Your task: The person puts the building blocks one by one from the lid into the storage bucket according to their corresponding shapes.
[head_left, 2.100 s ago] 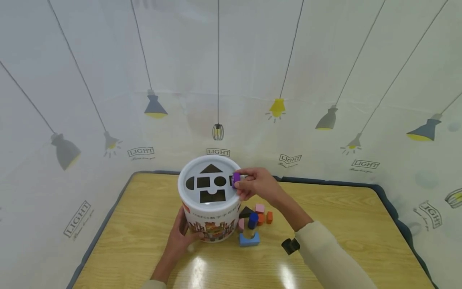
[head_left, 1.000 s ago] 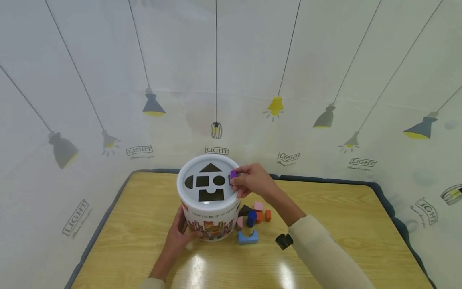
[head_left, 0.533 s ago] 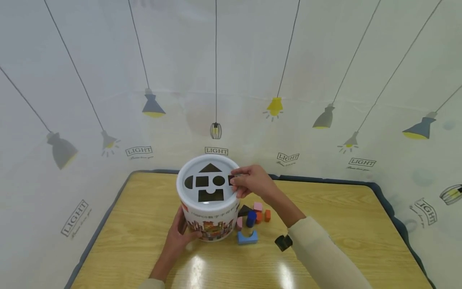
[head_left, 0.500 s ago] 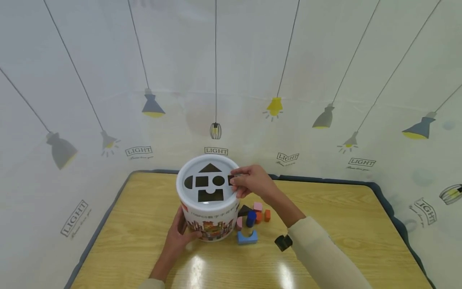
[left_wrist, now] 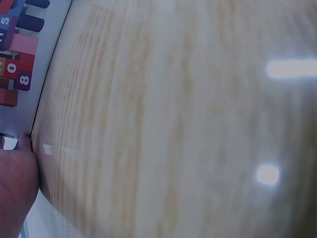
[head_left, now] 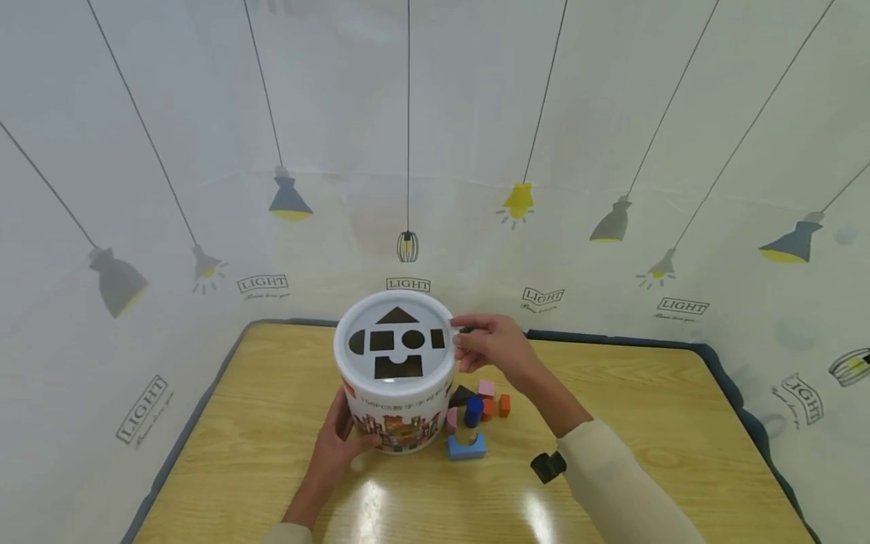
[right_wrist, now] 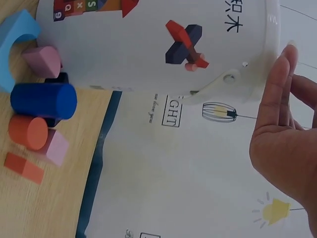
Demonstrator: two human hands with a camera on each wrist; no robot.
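Note:
A white block bucket [head_left: 397, 412] with shape cut-outs in its lid [head_left: 356, 317] stands on the table in the head view. My left hand [head_left: 337, 438] holds its lower left side, thumb across the printed front; the fingers behind are mostly hidden. At the lid's right rim is my right hand [head_left: 492, 347], with no block visible in it. In the right wrist view its fingers [right_wrist: 273, 94] extend along the lid edge. Beside the bucket lie a blue cylinder [right_wrist: 44, 100], a light-blue arch block [head_left: 467, 447], a pink half-round block [right_wrist: 43, 60] and an orange cylinder [right_wrist: 28, 132].
Farther right are a pink cube [head_left: 485, 388] and a small orange block [head_left: 504, 406]. A dark triangular block [head_left: 462, 397] sits against the bucket. Behind the wooden table [head_left: 646, 423] hangs a lamp-print curtain [head_left: 462, 227].
The purple block, earlier pinched over the lid's rectangular hole, went down out of sight. My right hand then drew back right to the rim, uncovering the hole. My left hand stayed put.

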